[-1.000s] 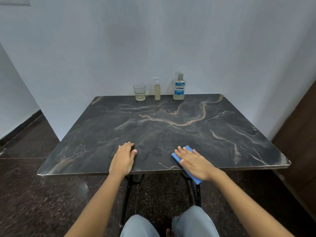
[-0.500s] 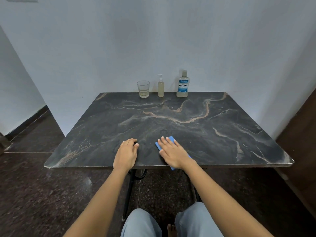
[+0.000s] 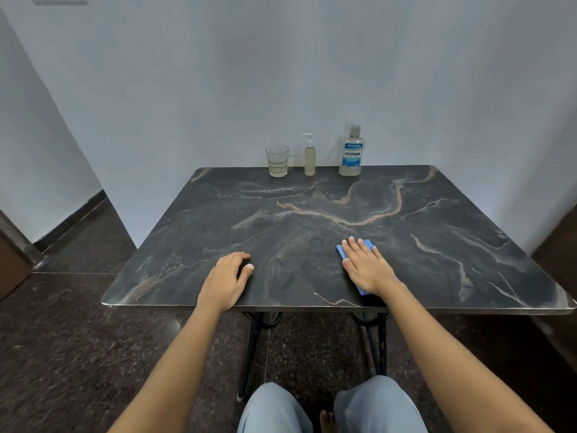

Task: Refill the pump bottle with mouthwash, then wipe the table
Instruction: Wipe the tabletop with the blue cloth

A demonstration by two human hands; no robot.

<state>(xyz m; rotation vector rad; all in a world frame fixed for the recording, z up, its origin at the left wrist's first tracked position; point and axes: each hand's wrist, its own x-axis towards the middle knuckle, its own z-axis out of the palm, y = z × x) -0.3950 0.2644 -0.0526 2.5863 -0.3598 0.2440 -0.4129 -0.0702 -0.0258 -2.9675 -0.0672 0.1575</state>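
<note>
The left hand rests on the table close to the front edge, a little left of the middle. Its palm is down, its fingers are loosely bent with the tips on the marble top, and it holds nothing. The wrist passes over the front edge.

The right hand lies flat on the blue cloth, near the front edge and right of the middle. Its fingers are straight and spread and point to the back, so it presses the cloth down and does not grasp it. The cloth shows beyond the fingertips and beside the wrist.

The pump bottle stands upright at the back edge, between the glass on its left and the mouthwash bottle on its right. The three stand apart from each other and well apart from both hands, with the wide middle of the top between.
</note>
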